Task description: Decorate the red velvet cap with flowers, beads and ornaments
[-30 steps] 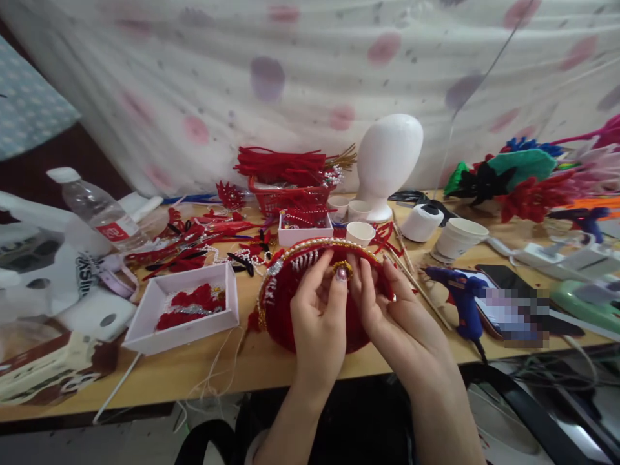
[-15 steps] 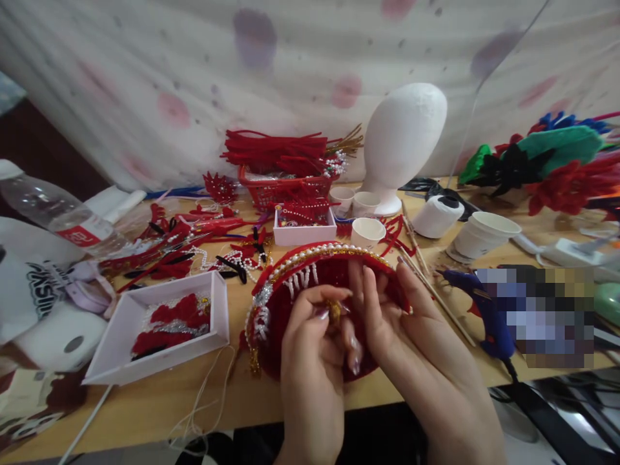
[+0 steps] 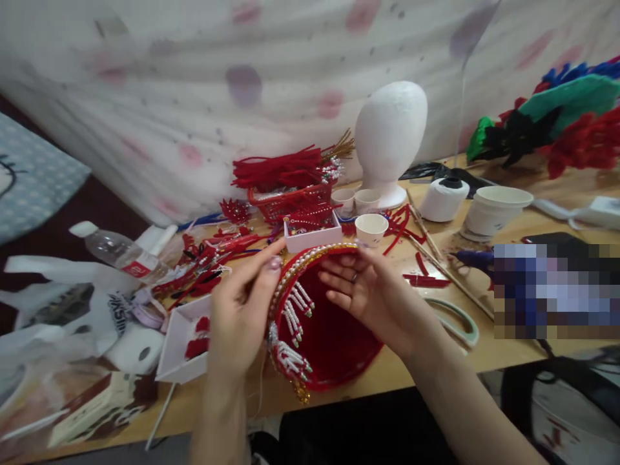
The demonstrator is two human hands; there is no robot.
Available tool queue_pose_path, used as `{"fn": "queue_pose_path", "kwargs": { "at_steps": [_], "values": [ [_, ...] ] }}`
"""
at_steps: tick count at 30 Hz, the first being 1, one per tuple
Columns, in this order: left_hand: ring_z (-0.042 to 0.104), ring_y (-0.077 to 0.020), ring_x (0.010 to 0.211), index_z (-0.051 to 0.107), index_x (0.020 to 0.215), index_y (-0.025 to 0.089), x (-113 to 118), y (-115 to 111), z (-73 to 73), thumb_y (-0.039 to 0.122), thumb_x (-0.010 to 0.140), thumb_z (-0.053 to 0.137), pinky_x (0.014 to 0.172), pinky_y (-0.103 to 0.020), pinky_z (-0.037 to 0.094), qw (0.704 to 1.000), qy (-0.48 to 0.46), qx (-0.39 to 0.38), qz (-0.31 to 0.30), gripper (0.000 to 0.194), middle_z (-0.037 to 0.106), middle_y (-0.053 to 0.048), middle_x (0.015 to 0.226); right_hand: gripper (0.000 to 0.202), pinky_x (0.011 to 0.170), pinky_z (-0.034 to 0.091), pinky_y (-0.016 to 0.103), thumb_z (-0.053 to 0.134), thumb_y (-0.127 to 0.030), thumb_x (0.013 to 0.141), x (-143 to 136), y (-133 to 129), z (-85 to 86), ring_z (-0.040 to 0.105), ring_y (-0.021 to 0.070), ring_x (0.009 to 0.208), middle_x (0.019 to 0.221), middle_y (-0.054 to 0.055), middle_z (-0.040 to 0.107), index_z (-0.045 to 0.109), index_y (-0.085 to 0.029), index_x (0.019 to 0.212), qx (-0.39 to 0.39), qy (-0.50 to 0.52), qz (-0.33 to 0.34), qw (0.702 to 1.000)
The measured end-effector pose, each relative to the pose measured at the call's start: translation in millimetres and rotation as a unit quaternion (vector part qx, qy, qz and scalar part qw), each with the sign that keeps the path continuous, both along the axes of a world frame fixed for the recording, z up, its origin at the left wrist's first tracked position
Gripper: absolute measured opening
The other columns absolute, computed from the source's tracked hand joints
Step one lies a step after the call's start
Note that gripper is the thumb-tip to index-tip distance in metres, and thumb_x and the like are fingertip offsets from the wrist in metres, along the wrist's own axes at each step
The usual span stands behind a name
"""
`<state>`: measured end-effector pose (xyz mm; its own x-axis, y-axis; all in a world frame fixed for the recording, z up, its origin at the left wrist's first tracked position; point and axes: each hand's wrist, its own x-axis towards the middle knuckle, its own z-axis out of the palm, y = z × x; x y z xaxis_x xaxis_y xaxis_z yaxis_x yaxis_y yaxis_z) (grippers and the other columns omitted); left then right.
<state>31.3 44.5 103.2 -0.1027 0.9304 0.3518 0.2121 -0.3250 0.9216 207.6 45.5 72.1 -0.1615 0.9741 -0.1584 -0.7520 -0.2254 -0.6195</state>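
Spotted fabric (image 3: pixel 290 58) hangs as the backdrop behind a wooden table (image 3: pixel 411 368). Positioned at the near edge, centre, is a round red headpiece (image 3: pixel 329 336), its open side directed toward the person and tilted upward. Outline: nearly circular in this view, so no clear long axis can be read. A pearl-and-gold trim (image 3: pixel 310 258) follows the rim in an arc from lower left to upper right. White bead strands (image 3: pixel 293 313) slant down and rightward across the opening from the left rim; a gold pendant (image 3: pixel 301 391) sits at the lower left.

Right hand (image 3: pixel 371 290): at the upper-right rim, fingers spread and partly bent inside the opening, thumb side at the rim, grasping the edge. Left hand (image 3: pixel 242 303): beside the upper-left rim, thumb and index finger close together; the other fingers are hidden, so whether they grip cannot be told.

Adjacent items: white tray (image 3: pixel 186 369), left, partly behind the left hand; small white box (image 3: pixel 314 241) and paper cup (image 3: pixel 371 226), beyond the rim; pale green handle (image 3: pixel 472 332), right of the right forearm. Upright foam head (image 3: pixel 391 135) and red basket (image 3: pixel 290 200): rear of table.
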Motion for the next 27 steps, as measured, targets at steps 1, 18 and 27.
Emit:
{"fn": "queue_pose_path", "kwargs": {
  "at_steps": [1,18,27],
  "values": [
    [0.065,-0.0200,0.096,0.076,0.107,0.027,2,7,-0.4,0.039,0.086,0.065,0.090,-0.031,0.048,0.999,0.042,0.004,-0.028,0.026,0.075,-0.003,0.102,0.019,0.069,0.057,0.024,0.071,-0.037,0.082,-3,-1,-2.2,0.071,0.0148,0.080,0.089,0.005,0.074,0.068,-0.018,0.081,0.043,-0.054,-0.005,0.998],
    [0.070,-0.0199,0.093,0.075,0.109,0.029,12,3,-1.1,0.039,0.087,0.066,0.085,-0.030,0.053,0.993,0.066,-0.059,-0.082,0.026,0.077,-0.003,0.106,0.009,0.078,0.055,0.023,0.066,-0.024,0.088,-15,-21,-5.9,0.069,0.0133,0.084,0.094,0.001,0.075,0.072,-0.021,0.093,0.263,-0.317,-0.155,0.898],
    [0.069,-0.0201,0.093,0.076,0.107,0.028,18,-6,0.7,0.039,0.088,0.065,0.076,-0.028,0.051,0.993,0.107,-0.028,-0.043,0.024,0.078,-0.001,0.101,0.004,0.071,0.054,0.022,0.064,-0.020,0.087,-25,-23,-10.6,0.068,0.0119,0.075,0.085,0.000,0.073,0.068,-0.020,0.090,0.262,-0.307,-0.206,0.891]
  ]
}}
